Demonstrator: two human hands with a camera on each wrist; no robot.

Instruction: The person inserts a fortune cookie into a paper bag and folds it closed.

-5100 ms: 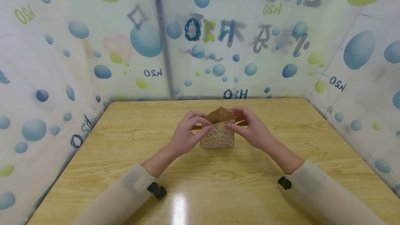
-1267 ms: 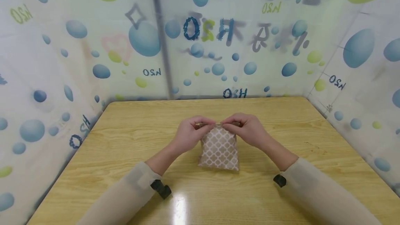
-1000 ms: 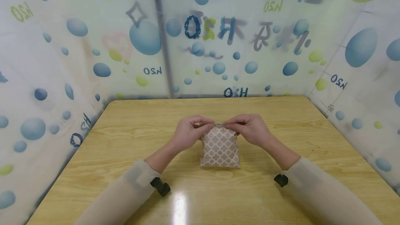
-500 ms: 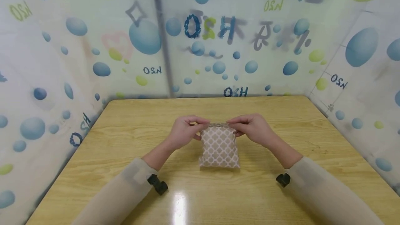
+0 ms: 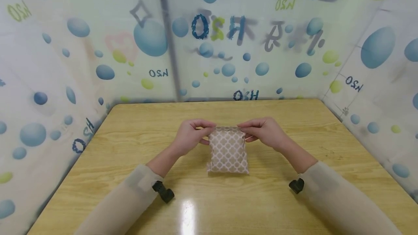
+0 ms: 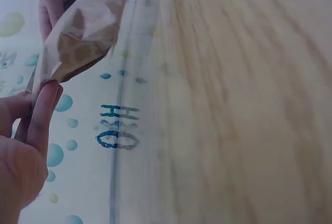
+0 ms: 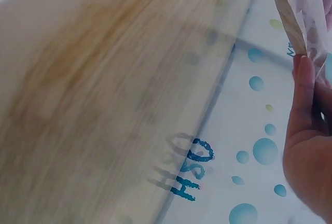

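A brown paper bag (image 5: pixel 228 151) with a white lattice pattern stands on the table in the head view, its top edge pressed flat. My left hand (image 5: pixel 192 136) pinches the top left corner between thumb and fingers. At the top right corner, my right hand (image 5: pixel 266 132) pinches the paper the same way. The left wrist view shows the bag (image 6: pixel 85 37) from its side, bulging below the pinched corner. Only a narrow side of the bag (image 7: pixel 298 16) appears in the right wrist view. What the bag contains is hidden.
The wood-grain table (image 5: pixel 137 130) reaches back to a wall covering (image 5: pixel 209 79) printed with blue and green dots. Similar covering closes in the left and right sides. A light reflection lies on the table's near part.
Five seconds ago the bag's mouth gaped open; now its top is pressed together. Over the last second both hands slid outward along the top edge to the corners.
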